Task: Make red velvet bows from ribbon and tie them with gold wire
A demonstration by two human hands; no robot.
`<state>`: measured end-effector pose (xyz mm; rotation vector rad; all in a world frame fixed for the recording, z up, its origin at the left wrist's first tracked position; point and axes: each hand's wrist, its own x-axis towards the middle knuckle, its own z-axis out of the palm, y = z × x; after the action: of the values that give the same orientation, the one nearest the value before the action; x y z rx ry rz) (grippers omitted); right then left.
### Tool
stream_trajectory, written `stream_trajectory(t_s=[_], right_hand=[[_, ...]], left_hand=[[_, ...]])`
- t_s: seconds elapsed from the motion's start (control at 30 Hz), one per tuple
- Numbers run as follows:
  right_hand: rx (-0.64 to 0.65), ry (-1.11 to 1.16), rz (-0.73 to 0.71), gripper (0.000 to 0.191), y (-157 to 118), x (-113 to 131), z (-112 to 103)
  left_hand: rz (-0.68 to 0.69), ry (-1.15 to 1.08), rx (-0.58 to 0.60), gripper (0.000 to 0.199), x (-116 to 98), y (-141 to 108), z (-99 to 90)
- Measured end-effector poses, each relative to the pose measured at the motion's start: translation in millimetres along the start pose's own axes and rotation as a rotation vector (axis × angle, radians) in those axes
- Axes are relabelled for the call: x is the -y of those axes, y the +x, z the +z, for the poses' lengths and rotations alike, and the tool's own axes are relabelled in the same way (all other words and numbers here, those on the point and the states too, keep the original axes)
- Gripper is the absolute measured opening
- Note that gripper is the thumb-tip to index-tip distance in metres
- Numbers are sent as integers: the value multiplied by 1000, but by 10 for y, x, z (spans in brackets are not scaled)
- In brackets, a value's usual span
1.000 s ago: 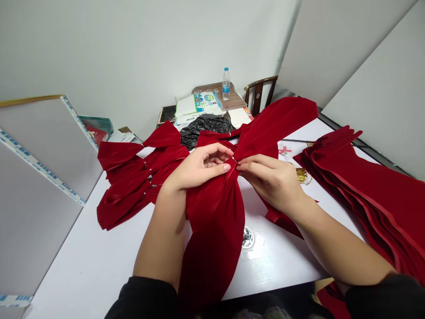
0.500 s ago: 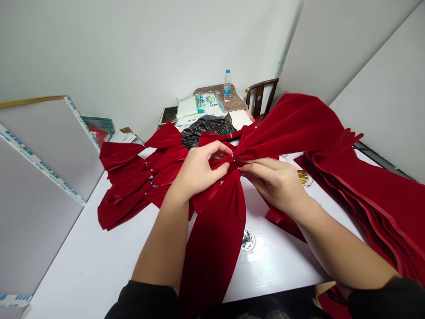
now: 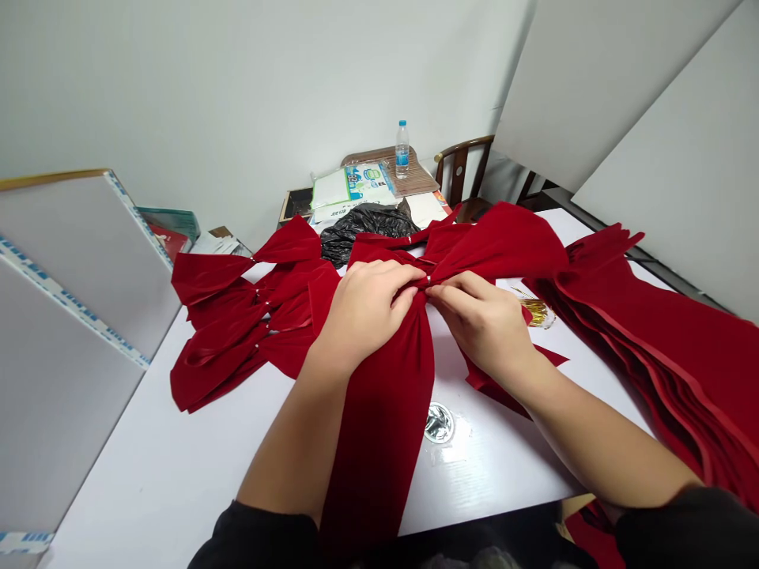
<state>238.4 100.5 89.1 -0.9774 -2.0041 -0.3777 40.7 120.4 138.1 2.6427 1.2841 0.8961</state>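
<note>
A red velvet cloth is gathered at its middle, where a small pale tie shows. My left hand pinches the gather from the left, thumb and fingers closed on the fabric. From the right, my right hand grips the same cloth just beside the tie, fingers bent together. One part of the cloth hangs toward me over the table's near edge; another fans out to the upper right. Several red bows with pale beads at their centres lie at the left. More red fabric is partly hidden beneath my hands.
A stack of red cloth covers the right side of the white table. Gold twist ties lie beside it. A black plastic bag, a water bottle and a chair are behind. White panels stand at left.
The raised upper right part of the cloth has sunk lower. My left hand has turned and its fingers have closed in over the gather; my right hand stays near the tie. The view has shifted slightly.
</note>
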Motion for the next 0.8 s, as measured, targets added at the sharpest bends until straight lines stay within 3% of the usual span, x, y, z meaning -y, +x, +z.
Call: stream_trajectory(t_s=[0.27,0.8], right_hand=[[-78,-116,-29,8,-6,-86,48],[-135,-44,-78,10,13,-136,47]], left_hand=[[21,37,59,25,-46,-13,-1],[48,44,44,24,-63,-14,-29]])
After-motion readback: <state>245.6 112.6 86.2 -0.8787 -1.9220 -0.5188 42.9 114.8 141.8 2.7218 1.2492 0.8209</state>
